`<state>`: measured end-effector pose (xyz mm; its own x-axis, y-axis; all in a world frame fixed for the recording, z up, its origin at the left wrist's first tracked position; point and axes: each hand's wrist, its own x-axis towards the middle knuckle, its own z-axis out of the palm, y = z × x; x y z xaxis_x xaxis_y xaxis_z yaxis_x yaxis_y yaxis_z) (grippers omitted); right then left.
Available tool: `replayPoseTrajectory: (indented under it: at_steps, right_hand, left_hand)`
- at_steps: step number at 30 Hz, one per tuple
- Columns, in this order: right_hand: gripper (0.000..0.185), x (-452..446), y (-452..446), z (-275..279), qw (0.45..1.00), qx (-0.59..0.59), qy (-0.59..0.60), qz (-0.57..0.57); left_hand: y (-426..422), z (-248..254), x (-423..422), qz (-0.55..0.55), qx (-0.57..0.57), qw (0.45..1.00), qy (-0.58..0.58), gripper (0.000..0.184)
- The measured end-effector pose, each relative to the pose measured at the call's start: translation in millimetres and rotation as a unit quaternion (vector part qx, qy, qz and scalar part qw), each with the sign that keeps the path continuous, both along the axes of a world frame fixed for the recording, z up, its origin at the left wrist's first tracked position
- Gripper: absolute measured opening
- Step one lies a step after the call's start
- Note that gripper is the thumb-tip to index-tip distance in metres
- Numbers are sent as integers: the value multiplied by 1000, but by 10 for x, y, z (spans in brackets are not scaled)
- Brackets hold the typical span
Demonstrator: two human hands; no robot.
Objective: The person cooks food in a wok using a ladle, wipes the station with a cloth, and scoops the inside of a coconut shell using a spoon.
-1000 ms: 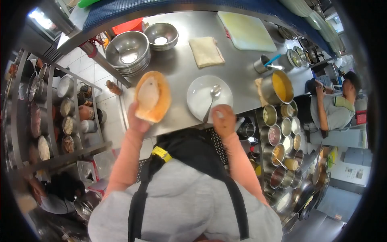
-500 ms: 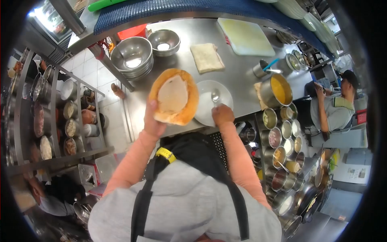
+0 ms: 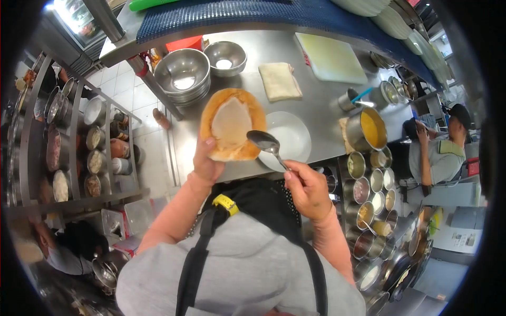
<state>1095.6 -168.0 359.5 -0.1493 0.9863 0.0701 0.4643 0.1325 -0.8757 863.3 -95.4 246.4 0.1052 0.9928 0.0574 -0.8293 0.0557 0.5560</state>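
My left hand [image 3: 207, 160] grips a golden-crusted bread [image 3: 254, 108] from its lower left side. The bread is raised above the counter edge, and its pale, smooth middle faces me; it looks hollowed. In my right hand [image 3: 311, 192] is a metal spoon [image 3: 264, 141], held by its handle. The spoon's bowl overlaps the lower right rim of the bread in view; whether they touch I cannot tell. Behind the spoon and partly hidden by the bread lies a white plate [image 3: 296, 136] on the steel counter.
Stacked steel bowls [image 3: 182, 73] stand at the back left. A folded pale sheet [image 3: 279, 81] and a cutting board [image 3: 334, 58] lie farther back. To the right are a pot of orange liquid [image 3: 373, 129] and several containers [image 3: 361, 189]. Another person [image 3: 443, 152] is at the far right.
My right hand has lifted the spoon off the plate and brought it toward me, with its bowl now by the bread. My left hand still holds the bread.
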Motion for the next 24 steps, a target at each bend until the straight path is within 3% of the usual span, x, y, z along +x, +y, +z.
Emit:
replayPoseTrajectory:
  at_steps: [4,7,10,11,12,13,15,21,22,24]
  right_hand:
    - [24,43,8,-107,998,-6,46,-41]
    - [26,159,24,-244,985,-108,113,-79]
    - [30,230,105,-393,972,-131,179,-80]
    - [30,240,142,-415,968,-139,191,-81]
    - [30,231,177,-395,971,-147,169,-88]
    - [30,253,221,-427,971,-142,177,-76]
    - [29,315,299,-506,971,-133,193,-54]
    - [33,458,486,-439,976,-136,172,-13]
    - [35,483,499,-417,975,-137,177,-4]
    - [39,511,511,-413,971,-138,193,13]
  left_hand:
    - [-50,-123,-342,-9,-10,999,-33,79]
    - [-209,-36,-729,90,1,995,-40,82]
    - [-440,131,-1319,252,51,958,127,89]
    - [-537,266,-1499,322,66,926,188,91]
    - [-637,427,-1697,422,97,831,349,89]
    - [-731,586,-1867,499,120,699,497,87]
    - [-879,808,-2059,586,187,362,700,83]
    - [-1679,973,-2188,684,45,174,707,83]
    - [-1774,974,-2165,700,30,183,690,81]
    - [-1937,777,-2201,744,8,319,587,76]
